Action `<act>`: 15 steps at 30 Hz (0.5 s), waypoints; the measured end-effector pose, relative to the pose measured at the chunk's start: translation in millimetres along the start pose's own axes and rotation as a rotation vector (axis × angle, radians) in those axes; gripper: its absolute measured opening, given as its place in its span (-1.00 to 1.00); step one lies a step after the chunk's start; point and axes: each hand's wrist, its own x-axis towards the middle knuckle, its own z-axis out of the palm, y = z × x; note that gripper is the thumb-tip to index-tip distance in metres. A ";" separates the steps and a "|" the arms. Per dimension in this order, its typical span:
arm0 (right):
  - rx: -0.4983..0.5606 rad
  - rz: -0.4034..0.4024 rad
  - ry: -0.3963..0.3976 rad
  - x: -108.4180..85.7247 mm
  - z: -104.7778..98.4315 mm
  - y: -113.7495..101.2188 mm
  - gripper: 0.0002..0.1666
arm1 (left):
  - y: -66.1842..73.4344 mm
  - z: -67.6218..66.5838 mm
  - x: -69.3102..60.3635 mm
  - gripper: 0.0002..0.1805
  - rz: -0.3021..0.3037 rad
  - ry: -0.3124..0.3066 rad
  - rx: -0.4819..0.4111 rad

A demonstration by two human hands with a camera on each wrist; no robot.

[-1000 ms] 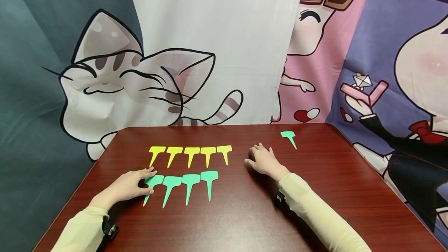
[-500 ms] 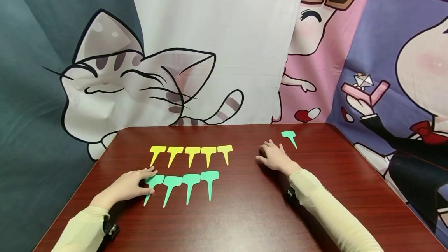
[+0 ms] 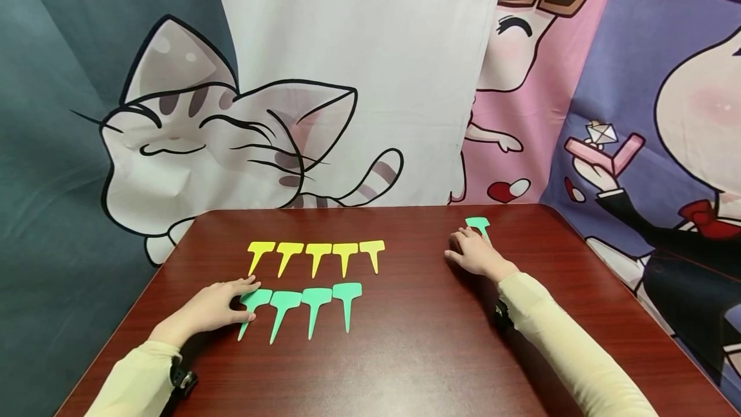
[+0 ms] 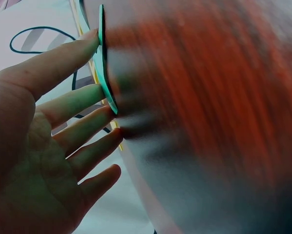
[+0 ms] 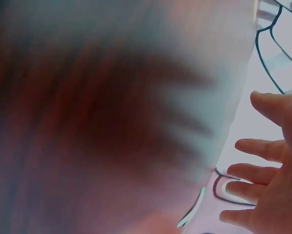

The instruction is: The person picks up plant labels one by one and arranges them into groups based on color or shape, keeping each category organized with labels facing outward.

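With its fingers extended, my left hand (image 3: 211, 306) rests at the left end of a row of green T-shaped plant labels (image 3: 285, 300). Its thumb and fingertips touch the leftmost green label (image 4: 101, 58), seen nearly edge-on in the left wrist view. At the far right, a single green label (image 3: 477, 221) lies on the table, its stem partly hidden behind my right hand (image 3: 478, 255). That hand hovers above the tabletop with spread, relaxed fingers and holds nothing. In the right wrist view the lone label (image 5: 192, 209) shows as a thin green sliver apart from the fingers.
A row of yellow T-shaped labels (image 3: 318, 251) lies behind the green row. Everything is on a dark red-brown wooden table (image 3: 393, 352). A cloth backdrop (image 3: 370, 37) with cartoon figures hangs behind the table's far edge.
My right hand has moved right and slightly away from me, from beside the yellow row to the lone green label, covering part of its stem. The left hand has stayed in place.
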 end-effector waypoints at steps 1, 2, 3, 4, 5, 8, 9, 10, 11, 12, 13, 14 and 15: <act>-0.001 0.001 0.004 0.2 -1.1 2.7 -0.37 | -0.2 0.0 0.1 -0.24 0.000 0.001 0.001; -0.004 0.001 0.006 0.3 -2.4 5.4 -0.37 | -0.4 0.0 0.2 -0.24 0.001 0.003 0.003; -0.004 0.007 0.001 0.3 -3.6 8.1 -0.35 | -0.6 0.0 0.3 -0.24 0.002 0.003 0.004; -0.002 0.013 -0.004 0.5 -4.5 11.0 -0.34 | -0.9 0.2 0.5 -0.24 0.002 0.003 0.006; 0.004 0.020 -0.009 0.6 -5.6 13.9 -0.32 | -1.1 0.3 0.5 -0.24 0.002 0.004 0.008; 0.000 0.033 -0.016 1.3 -7.8 22.5 -0.29 | -1.6 0.8 0.6 -0.24 0.003 0.004 0.009; -0.004 0.038 -0.017 1.5 -8.3 25.4 -0.28 | -1.7 0.9 0.7 -0.24 0.003 0.004 0.008; -0.007 0.040 -0.014 1.6 -9.1 27.9 -0.28 | -1.7 1.0 0.6 -0.25 0.004 0.005 0.006; -0.014 0.039 -0.010 2.1 -9.4 30.7 -0.28 | -1.7 1.1 0.5 -0.25 0.005 0.006 0.004; -0.021 0.040 -0.007 2.4 -9.7 33.3 -0.28 | -1.6 1.1 0.5 -0.25 0.006 0.007 0.003; -0.023 0.047 -0.004 2.5 -9.8 36.1 -0.28 | -1.5 1.1 0.3 -0.25 0.007 0.008 0.000; -0.026 0.050 -0.004 2.6 -9.8 38.6 -0.28 | -1.3 1.1 0.3 -0.25 0.007 0.008 0.000; -0.029 0.055 -0.006 2.7 -9.9 40.9 -0.27 | -1.2 1.1 0.3 -0.25 0.008 0.008 0.000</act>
